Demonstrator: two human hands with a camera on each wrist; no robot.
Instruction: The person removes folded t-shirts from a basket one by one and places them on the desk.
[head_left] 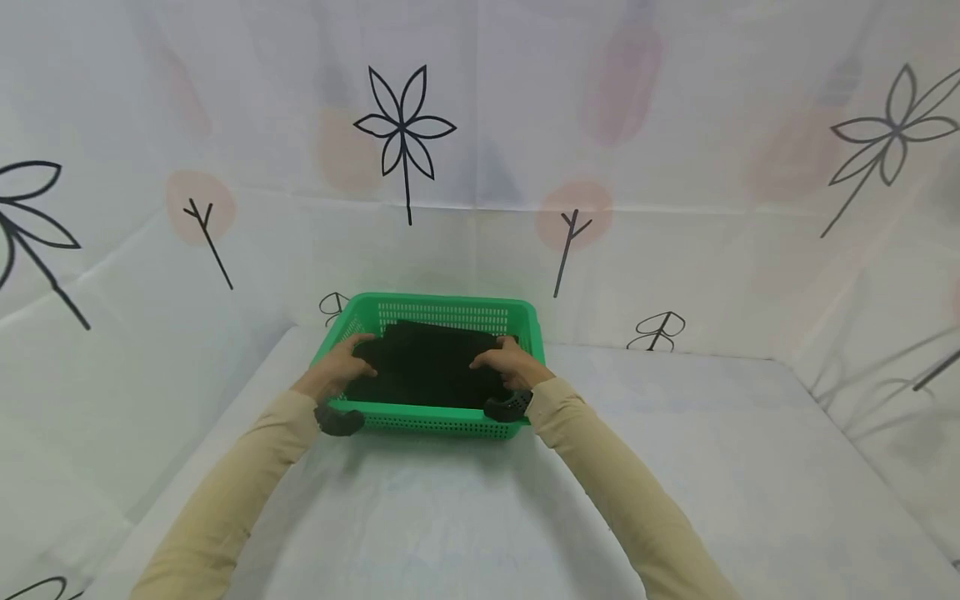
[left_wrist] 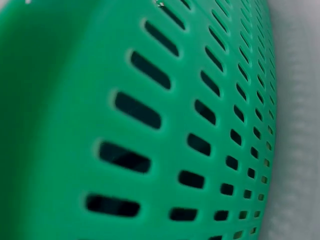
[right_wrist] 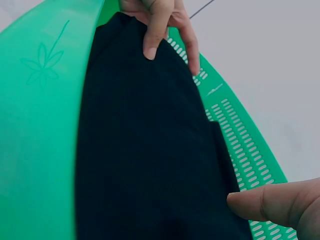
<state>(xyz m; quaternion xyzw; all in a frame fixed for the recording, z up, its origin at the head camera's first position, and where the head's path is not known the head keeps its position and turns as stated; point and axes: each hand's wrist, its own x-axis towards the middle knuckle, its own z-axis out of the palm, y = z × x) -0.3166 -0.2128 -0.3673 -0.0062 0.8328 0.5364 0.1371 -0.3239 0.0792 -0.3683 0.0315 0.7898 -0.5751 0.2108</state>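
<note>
A green slotted plastic basket [head_left: 450,302] stands at the far end of the white surface, with a folded black cloth [head_left: 431,367] lying in it. My left hand [head_left: 343,362] rests on the cloth's left edge and my right hand [head_left: 510,364] lies on its right part, fingers spread. In the right wrist view the black cloth [right_wrist: 145,150] fills the basket [right_wrist: 45,125]; my right hand's thumb [right_wrist: 270,205] touches its edge, and the left hand [right_wrist: 160,20] lays its fingers on the far end. The left wrist view shows only the basket's wall [left_wrist: 200,100] up close.
A white covered surface [head_left: 465,517] stretches from the basket toward me. White sheets printed with black flowers and pink spots [head_left: 405,133] hang behind and on both sides, close behind the basket.
</note>
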